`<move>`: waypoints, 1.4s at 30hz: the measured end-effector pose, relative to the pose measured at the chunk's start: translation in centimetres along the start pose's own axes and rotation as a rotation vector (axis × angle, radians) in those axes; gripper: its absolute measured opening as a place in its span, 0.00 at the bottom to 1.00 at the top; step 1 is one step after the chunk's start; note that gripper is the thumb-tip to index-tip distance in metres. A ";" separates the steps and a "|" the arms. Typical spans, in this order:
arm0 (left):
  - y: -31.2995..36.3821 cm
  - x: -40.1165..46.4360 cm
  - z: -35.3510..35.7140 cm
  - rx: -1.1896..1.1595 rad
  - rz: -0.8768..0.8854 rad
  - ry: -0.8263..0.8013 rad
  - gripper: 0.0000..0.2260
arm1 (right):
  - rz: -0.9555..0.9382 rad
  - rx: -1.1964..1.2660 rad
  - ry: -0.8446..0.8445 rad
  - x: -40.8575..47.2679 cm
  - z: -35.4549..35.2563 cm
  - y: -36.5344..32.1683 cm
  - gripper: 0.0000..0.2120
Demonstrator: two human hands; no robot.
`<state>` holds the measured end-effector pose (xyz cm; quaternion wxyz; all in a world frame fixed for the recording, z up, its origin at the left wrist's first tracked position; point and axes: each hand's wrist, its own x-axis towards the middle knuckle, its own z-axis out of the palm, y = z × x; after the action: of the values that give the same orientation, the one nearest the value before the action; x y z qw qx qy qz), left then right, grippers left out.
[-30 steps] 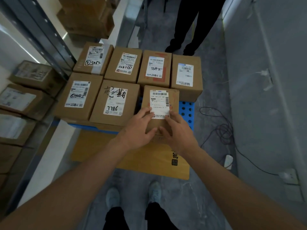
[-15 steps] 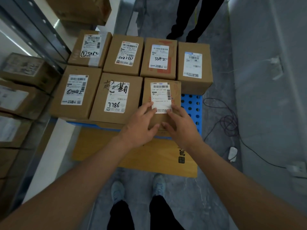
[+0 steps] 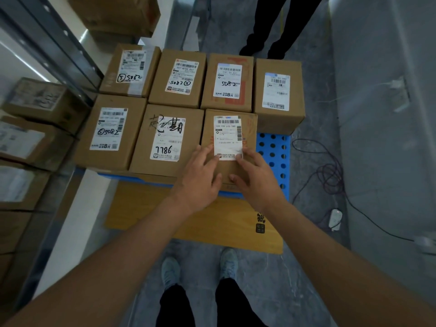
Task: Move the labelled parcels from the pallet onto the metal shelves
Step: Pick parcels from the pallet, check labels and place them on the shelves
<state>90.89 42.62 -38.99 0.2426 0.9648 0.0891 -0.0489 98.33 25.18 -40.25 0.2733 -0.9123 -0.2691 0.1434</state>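
— Seven labelled parcels are seen on the blue pallet [image 3: 273, 152], are they not?

— Seven are counted: four in the far row and three in the near row. The near right parcel [image 3: 230, 142] is set against the parcel marked 7786 [image 3: 166, 140], and a white label [image 3: 227, 137] is carried on its top.

— How are the hands placed?

— The left hand [image 3: 200, 173] is laid flat on the near left part of that parcel's top, with its fingers [image 3: 207, 153] stretched out and nearly straight; nothing is gripped by them. The right hand [image 3: 253, 175] is laid on the near right part, its fingers [image 3: 247, 153] likewise extended, with the tips touching the lower edge of the label. The parcel is pressed from above by both hands and is not lifted; it rests on the pallet.

— And the shelves?

— The metal shelves [image 3: 54, 43] are seen at the left edge, with several cardboard boxes [image 3: 35, 138] already stacked on them; these are blurred.

— What else is shown?

— A flat sheet of cardboard [image 3: 146, 208] is laid on the floor just before the pallet. A dark cable [image 3: 328, 171] is coiled on the floor to the right, near a small white plug [image 3: 335, 218]. A second person's dark-trousered legs [image 3: 271, 27] are seen beyond the far row.
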 end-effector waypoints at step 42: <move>0.9 -14.0 -15.0 0.124 -0.260 0.248 0.19 | -0.426 -0.312 -0.052 -3.4 -7.3 -18.6 0.25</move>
<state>78.14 46.91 -23.45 0.1613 0.9568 0.2393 0.0342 90.92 33.30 -23.29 0.1462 -0.8623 -0.4808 0.0627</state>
